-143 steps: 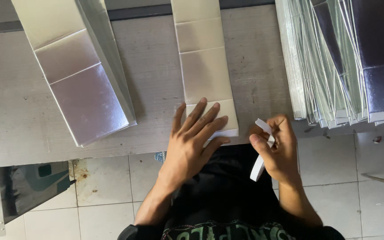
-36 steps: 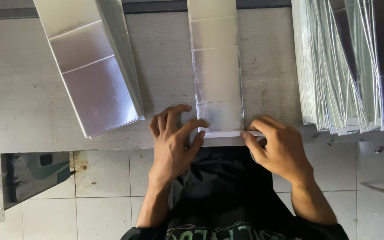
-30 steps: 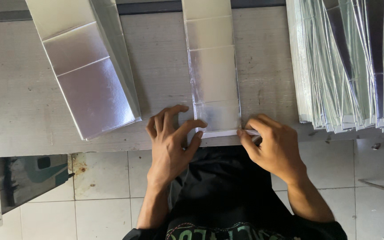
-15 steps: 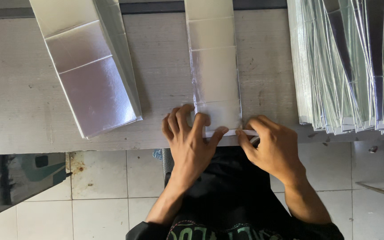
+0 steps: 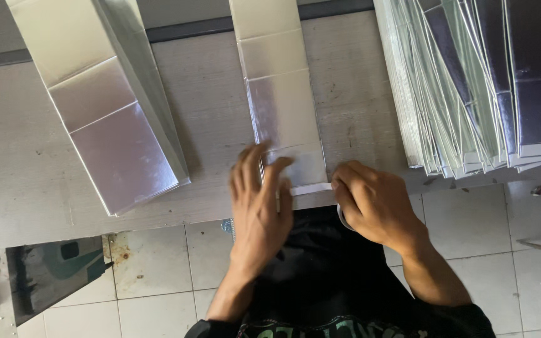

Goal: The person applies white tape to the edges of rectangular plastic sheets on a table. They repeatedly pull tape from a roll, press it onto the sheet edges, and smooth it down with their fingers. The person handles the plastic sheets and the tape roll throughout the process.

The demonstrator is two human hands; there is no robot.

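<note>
Near edge of silver sheet (image 5: pixel 281 103): white strip (image 5: pixel 311 187) lies laid; my left hand (image 5: pixel 259 200) presses it flat, fingers spread; right hand (image 5: pixel 370 203) pinches its end; smoothing remains, I judge.

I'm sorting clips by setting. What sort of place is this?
Probably a small packaging workshop: a fanned stack of silver card sheets, another pile, and a worn workbench over tiled floor.

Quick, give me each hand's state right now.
Left hand: open, blurred, fingers spread on the silver card strip.
Right hand: fingers curled at the white strip on the card's near edge; grip cannot be told.
</note>
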